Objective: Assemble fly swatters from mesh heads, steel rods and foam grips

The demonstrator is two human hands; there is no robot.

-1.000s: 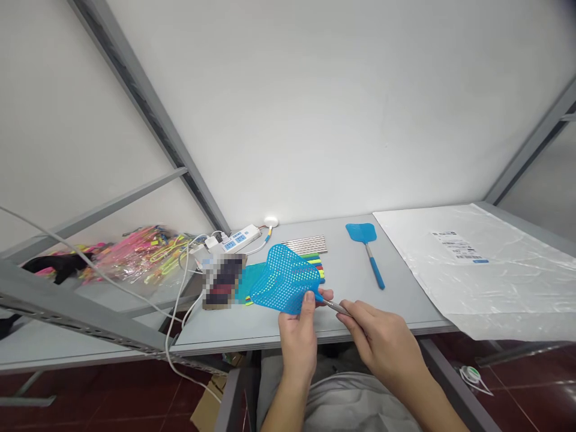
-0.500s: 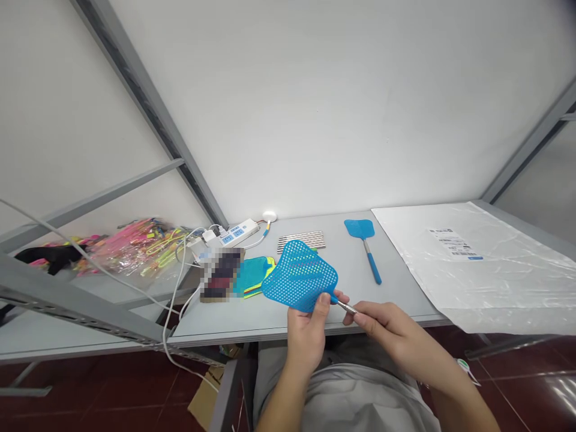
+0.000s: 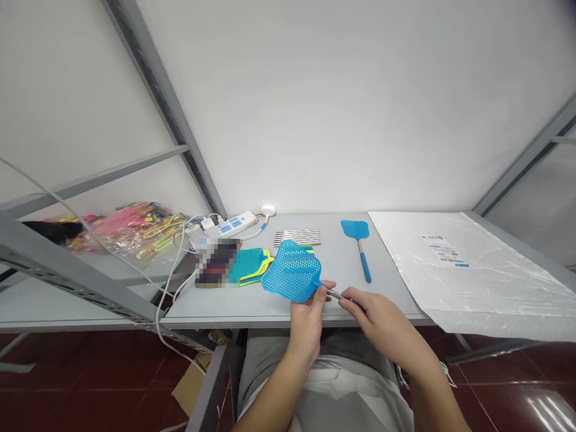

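Observation:
A blue perforated fly swatter head (image 3: 294, 273) is held above the front of the table, tilted to the left. My left hand (image 3: 310, 315) is closed on its neck, thumb on top. With fingers pinched, my right hand (image 3: 371, 312) grips the short metal rod (image 3: 333, 293) that meets the neck. Whether the rod is fully seated in the neck cannot be made out. Farther back on the right lies a second blue fly swatter (image 3: 360, 246), complete with rod and handle. Several metal rods (image 3: 297, 237) lie in a row behind the held head.
Left of my hands lie stacked teal and yellow swatter heads (image 3: 252, 264), beside a pixelated object (image 3: 218, 264). A power strip (image 3: 238, 225) with cables stands behind them. Bagged colourful items (image 3: 135, 228) fill the left shelf. A white plastic mailer (image 3: 450, 276) covers the table's right side.
The view has shifted slightly. Both hands keep hold of the fly swatter head and rod, and the head has turned a little between them.

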